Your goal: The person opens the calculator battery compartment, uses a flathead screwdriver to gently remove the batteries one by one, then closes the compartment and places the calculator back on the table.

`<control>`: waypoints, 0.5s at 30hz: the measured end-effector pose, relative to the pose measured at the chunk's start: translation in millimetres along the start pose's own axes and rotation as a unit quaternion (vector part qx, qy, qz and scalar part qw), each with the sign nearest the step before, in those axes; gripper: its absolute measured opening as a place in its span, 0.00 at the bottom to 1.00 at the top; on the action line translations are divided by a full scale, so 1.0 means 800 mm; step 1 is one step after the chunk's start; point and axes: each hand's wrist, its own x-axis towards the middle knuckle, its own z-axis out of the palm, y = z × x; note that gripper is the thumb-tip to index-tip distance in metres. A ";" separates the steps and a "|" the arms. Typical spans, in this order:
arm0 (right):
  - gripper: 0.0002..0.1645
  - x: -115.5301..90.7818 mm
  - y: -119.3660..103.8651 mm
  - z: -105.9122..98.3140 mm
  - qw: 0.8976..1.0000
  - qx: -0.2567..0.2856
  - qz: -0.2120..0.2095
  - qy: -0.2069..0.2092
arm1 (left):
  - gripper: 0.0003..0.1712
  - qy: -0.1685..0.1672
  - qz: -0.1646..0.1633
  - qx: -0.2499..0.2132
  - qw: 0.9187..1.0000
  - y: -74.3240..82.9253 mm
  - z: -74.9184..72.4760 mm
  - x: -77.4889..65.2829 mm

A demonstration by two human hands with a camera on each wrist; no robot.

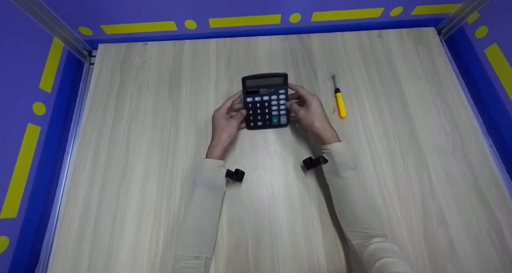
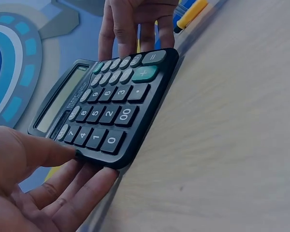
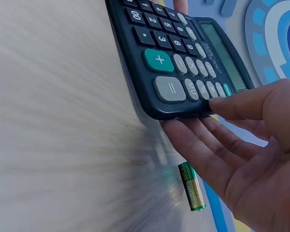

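Observation:
A black desk calculator [image 1: 267, 105] faces up between the two hands, its display at the far end. The left hand [image 1: 227, 123] grips its left edge, thumb on the front rim and fingers beneath, as the left wrist view shows. On the opposite edge the right hand [image 1: 310, 111] holds it the same way, its thumb [image 3: 241, 104] beside the grey keys. In the right wrist view, a green and gold battery [image 3: 192, 187] lies on the table below the right hand's fingers. From the head view that battery is hidden.
To the right of the right hand lies a screwdriver [image 1: 339, 101] with a yellow handle, its tip by some tiny bits [image 1: 330, 76]. Blue panels [image 1: 240, 5] with yellow marks border the wood-patterned table [image 1: 160, 105] at the back and both sides.

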 end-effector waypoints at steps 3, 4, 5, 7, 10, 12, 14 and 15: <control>0.35 0.000 0.001 -0.001 1.000 0.007 0.010 -0.009 | 0.33 0.005 -0.006 0.007 1.000 0.000 0.000 0.000; 0.35 0.001 0.001 -0.001 1.000 0.009 0.013 -0.011 | 0.32 0.005 -0.007 0.008 1.000 0.000 0.000 0.000; 0.35 0.001 0.000 0.000 1.000 0.009 0.016 -0.013 | 0.32 0.006 -0.008 0.009 1.000 0.000 0.000 -0.001; 0.35 0.001 0.000 0.000 1.000 0.009 0.023 -0.017 | 0.32 0.006 -0.012 0.010 1.000 0.000 0.000 -0.001; 0.35 0.001 0.000 0.001 0.999 0.000 0.034 -0.021 | 0.31 0.004 -0.019 0.010 1.000 0.000 0.000 -0.001; 0.35 0.002 0.000 0.001 0.999 -0.004 0.041 -0.024 | 0.30 0.001 -0.023 0.010 1.000 0.000 0.000 -0.001; 0.35 0.002 0.001 0.002 0.999 -0.007 0.045 -0.026 | 0.30 0.000 -0.026 0.013 1.000 0.000 0.001 -0.001; 0.35 0.002 0.001 0.002 0.999 -0.006 0.047 -0.026 | 0.30 0.000 -0.027 0.016 1.000 0.000 0.001 -0.001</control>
